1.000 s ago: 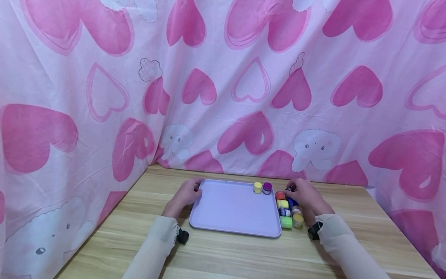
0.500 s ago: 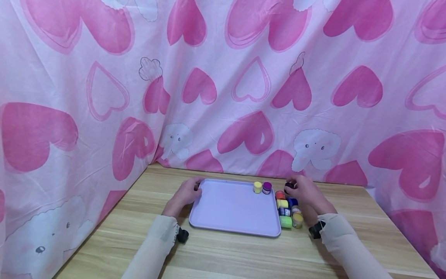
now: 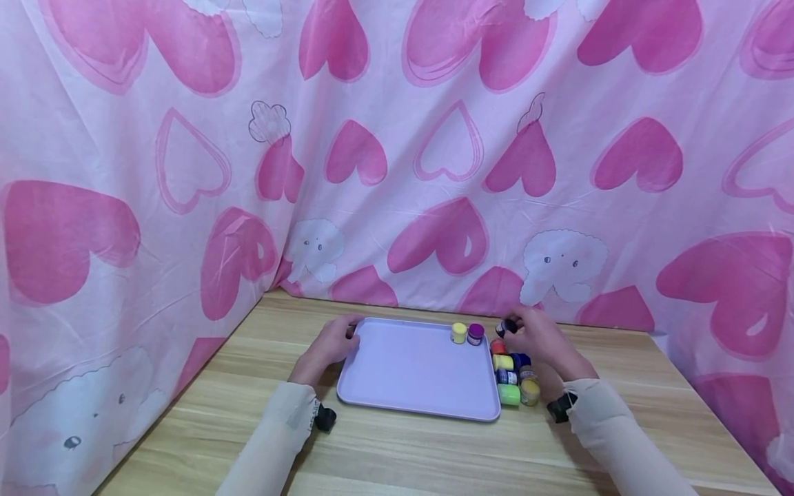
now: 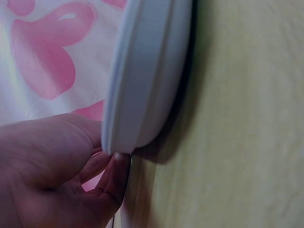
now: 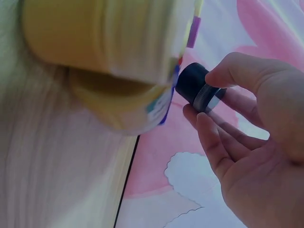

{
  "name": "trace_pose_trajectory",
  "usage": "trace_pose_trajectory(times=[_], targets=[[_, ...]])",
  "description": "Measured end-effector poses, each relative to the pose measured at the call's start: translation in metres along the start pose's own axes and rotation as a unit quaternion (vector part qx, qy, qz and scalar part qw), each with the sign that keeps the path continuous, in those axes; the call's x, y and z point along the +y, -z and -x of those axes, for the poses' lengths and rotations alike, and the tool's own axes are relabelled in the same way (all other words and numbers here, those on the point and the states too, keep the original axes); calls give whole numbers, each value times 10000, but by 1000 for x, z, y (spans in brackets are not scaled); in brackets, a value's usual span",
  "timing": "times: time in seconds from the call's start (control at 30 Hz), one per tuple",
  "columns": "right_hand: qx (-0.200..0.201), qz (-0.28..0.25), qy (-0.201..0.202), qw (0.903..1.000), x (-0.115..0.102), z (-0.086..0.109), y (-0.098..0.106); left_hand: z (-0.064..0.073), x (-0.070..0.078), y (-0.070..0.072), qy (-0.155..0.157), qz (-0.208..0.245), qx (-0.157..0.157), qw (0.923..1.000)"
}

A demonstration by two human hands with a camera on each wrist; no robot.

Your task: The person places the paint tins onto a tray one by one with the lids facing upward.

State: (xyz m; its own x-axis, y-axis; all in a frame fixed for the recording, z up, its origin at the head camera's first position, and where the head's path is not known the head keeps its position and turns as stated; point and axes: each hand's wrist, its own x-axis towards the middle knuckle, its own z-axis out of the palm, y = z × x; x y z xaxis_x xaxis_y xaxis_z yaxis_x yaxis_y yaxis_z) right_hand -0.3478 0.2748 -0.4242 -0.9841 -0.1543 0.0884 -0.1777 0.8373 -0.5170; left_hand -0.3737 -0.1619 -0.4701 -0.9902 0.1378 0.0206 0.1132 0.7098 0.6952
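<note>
My right hand [image 3: 538, 337] pinches a small black paint jar [image 5: 193, 83] between thumb and fingers. It holds the jar tilted in the air, just beyond the tray's back right corner. At the left rim of the lilac tray [image 3: 415, 372], my left hand [image 3: 331, 342] grips the edge; in the left wrist view its thumb and fingers meet the tray [image 4: 142, 80]. A yellow jar [image 3: 458, 333] and a purple jar [image 3: 475, 335] stand on the tray, side by side at its back right.
Several paint jars crowd the tray's right side: a red jar [image 3: 498, 346], a yellow one lying over, blue ones, a green jar [image 3: 509, 395] and an ochre jar [image 3: 530, 391]. A heart-print curtain [image 3: 428, 151] hangs behind the wooden table [image 3: 397, 455].
The black jar has come up from beside the other jars, and my right hand has carried it left toward the tray's corner. The left hand stays where it was.
</note>
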Motion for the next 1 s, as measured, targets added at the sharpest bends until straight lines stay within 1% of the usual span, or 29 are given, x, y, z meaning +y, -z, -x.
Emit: trace_pose_trajectory(times=[0.2,0.4,0.63,0.73,0.87,1.0], targets=[[118,37,382,9992,-10,-3,-1,-1,-1,0,5,-74,-13,10000],[99,115,689,9975,-20,-5,-4,-2,-2,0,-3,-45,-33,10000],[229,298,1016,9941,-32,-9,-7,-5,-5,0,-136,-95,50,9998],[217,343,1154,9925,-36,-9,-8,-5,-6,0,-169,-115,66,9998],[138,363,1193,9921,-41,-10,-9,-6,-6,-1,-151,-106,54,9998],[44,198,1262,9918,-44,-12,-12,-5,-5,-1,-153,-106,42,9998]])
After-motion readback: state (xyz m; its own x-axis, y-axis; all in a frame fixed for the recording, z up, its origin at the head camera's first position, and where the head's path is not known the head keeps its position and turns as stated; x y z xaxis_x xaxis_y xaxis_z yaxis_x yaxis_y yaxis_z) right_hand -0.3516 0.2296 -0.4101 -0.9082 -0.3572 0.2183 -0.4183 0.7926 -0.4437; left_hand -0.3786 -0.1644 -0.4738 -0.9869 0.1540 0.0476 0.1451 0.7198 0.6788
